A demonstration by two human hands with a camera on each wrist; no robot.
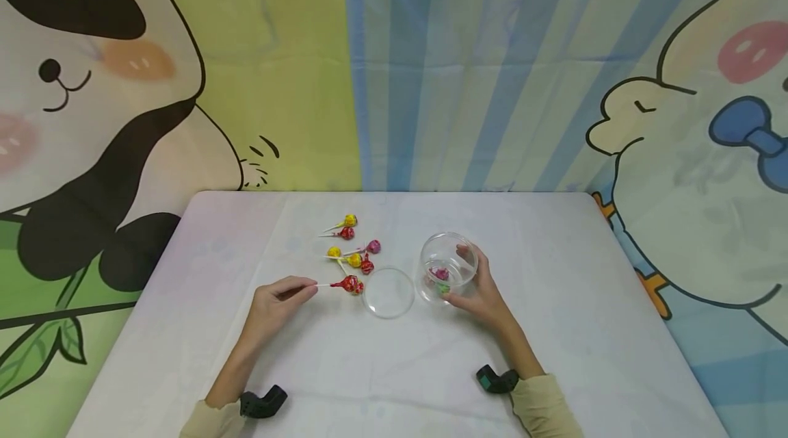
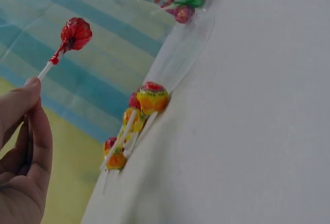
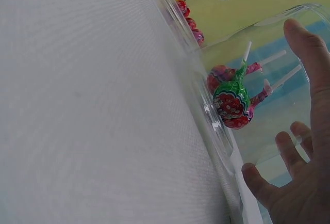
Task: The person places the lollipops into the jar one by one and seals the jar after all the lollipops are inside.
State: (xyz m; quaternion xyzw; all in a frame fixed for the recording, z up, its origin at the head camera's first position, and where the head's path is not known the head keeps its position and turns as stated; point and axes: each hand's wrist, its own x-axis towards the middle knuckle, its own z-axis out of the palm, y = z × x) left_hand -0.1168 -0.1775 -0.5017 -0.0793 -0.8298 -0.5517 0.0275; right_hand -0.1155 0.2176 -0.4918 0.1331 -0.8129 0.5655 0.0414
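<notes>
Red wrapping covers the held pop (image 1: 348, 283), just below and left of centre in the head view; the left hand (image 1: 277, 302) pinches its white stick between thumb and fingers. In the left wrist view this pop is held up in the upper left of the frame, its head tilted to the right. Right of centre in the head view, the right hand (image 1: 484, 293) grasps a clear jar (image 1: 448, 260) round its right side, fingers spread along the outer wall. Inside, as the right wrist view shows, a green pop (image 3: 231, 99) lies against two pink pops (image 3: 218, 78), sticks pointing toward the upper right. Between the hands, a clear disc (image 1: 388, 293) lies flat on the white table (image 1: 375, 363), just beside the jar. Next to the disc's left edge rests an orange pop (image 2: 152, 99), partly hidden behind the held one in the head view. Above these, a loose cluster holds two yellow pops (image 1: 353, 260), a small red pop (image 1: 366, 265) and a purple pop (image 1: 373, 246); higher in the frame, a yellow-and-red pair (image 1: 350, 220) lies close together. Beige sleeves (image 1: 544, 405) and black wrist devices (image 1: 263, 402) show along the bottom. Behind the table hangs a striped backdrop (image 1: 425, 82), with a panda (image 1: 166, 65) filling the upper left.
</notes>
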